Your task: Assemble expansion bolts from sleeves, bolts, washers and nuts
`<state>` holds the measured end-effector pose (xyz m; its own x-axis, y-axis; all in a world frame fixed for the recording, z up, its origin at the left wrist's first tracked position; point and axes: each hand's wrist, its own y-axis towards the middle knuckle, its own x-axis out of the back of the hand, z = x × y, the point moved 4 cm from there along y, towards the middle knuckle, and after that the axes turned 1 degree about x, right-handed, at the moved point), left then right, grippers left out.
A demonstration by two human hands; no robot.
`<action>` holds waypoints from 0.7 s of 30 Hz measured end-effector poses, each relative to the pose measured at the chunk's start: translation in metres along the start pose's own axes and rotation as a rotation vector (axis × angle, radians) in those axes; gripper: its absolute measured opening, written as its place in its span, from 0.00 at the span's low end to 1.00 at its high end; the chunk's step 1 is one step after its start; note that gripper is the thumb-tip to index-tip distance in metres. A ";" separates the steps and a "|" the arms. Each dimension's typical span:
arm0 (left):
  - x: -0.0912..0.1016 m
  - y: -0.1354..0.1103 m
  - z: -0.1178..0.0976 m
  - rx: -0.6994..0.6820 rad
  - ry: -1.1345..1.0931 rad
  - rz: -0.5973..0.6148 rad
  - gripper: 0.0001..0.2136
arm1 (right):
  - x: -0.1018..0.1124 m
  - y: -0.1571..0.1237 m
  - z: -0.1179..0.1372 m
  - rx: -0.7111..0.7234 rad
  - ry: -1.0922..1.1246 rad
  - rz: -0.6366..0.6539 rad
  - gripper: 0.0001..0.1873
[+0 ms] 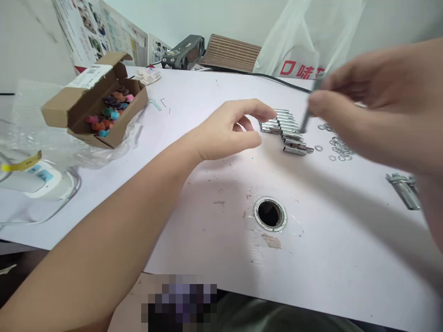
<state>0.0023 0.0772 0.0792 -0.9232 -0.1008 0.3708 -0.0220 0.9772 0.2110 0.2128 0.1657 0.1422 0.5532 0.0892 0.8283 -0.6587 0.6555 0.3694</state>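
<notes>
My left hand [230, 129] rests on the white table [346, 240] with fingers curled loosely and apart, nothing in it, right beside a row of shiny metal sleeves [289, 131]. My right hand [377, 101] hovers above the table to the right, blurred, fingers pinched on a thin metal rod [309, 108] that points down toward the sleeves. Several small metal washers [337, 147] lie scattered just right of the sleeves.
An open cardboard box [88, 103] of coloured caps sits at the left on clear plastic. A round hole [270, 214] is in the table near me. More metal parts [403, 186] lie at the right edge. A white plastic bag [304, 41] stands at the back.
</notes>
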 end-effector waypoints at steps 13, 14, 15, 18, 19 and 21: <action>0.020 0.001 0.014 0.065 0.060 -0.171 0.09 | -0.039 0.025 0.039 0.111 0.172 0.012 0.04; 0.024 0.002 0.017 0.089 0.072 -0.191 0.10 | -0.033 0.029 0.032 0.058 0.143 0.014 0.05; 0.027 0.002 0.021 0.120 0.090 -0.204 0.11 | -0.027 0.032 0.025 -0.006 0.093 0.020 0.05; 0.034 0.003 0.032 0.224 0.163 -0.199 0.10 | -0.019 0.041 -0.002 -0.227 -0.106 0.154 0.08; 0.035 0.003 0.035 0.249 0.183 -0.191 0.09 | -0.019 0.043 -0.014 -0.289 -0.167 0.221 0.09; 0.036 0.003 0.040 0.280 0.225 -0.169 0.08 | -0.021 0.047 -0.037 -0.332 -0.246 0.345 0.09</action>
<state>-0.0468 0.0840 0.0572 -0.7909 -0.2727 0.5478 -0.2987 0.9534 0.0432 0.1888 0.2223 0.1269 0.1711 0.1889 0.9670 -0.5621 0.8248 -0.0616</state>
